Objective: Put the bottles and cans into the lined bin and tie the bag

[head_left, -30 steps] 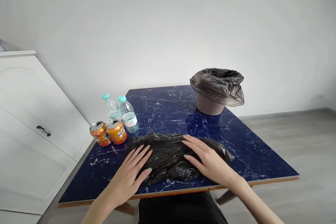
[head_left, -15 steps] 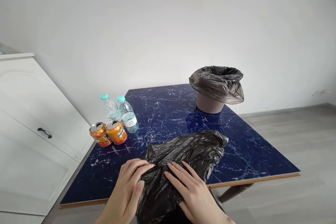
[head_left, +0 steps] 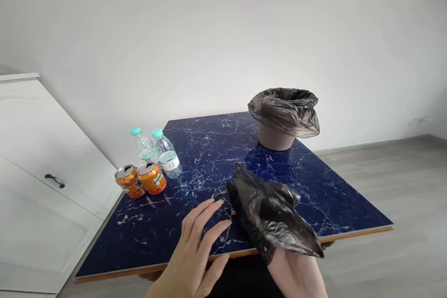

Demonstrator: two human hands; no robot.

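A crumpled black plastic bag [head_left: 265, 209] lies over my right hand [head_left: 295, 267] at the table's front edge, partly raised off the surface. Only the palm side and wrist of that hand show; the bag covers its fingers, and it carries the bag's near part. Left of the bag, my left hand [head_left: 197, 247] is open above the front edge, fingers apart and nothing in them. Beyond the bag stands a bin [head_left: 275, 138], lined with another black plastic bag [head_left: 288, 114] folded over its rim.
Two orange drink cans [head_left: 152, 178] with opened tops stand at the left of the blue marbled table [head_left: 206, 149]. Behind them are two clear plastic bottles [head_left: 168, 153] with turquoise caps. A white cabinet [head_left: 38, 186] is at the far left, and a pale wall [head_left: 223, 42] rises behind.
My right hand has turned over and moved right beneath the bag, folding it up and rightward. My left hand has let go of the bag and shifted slightly right.
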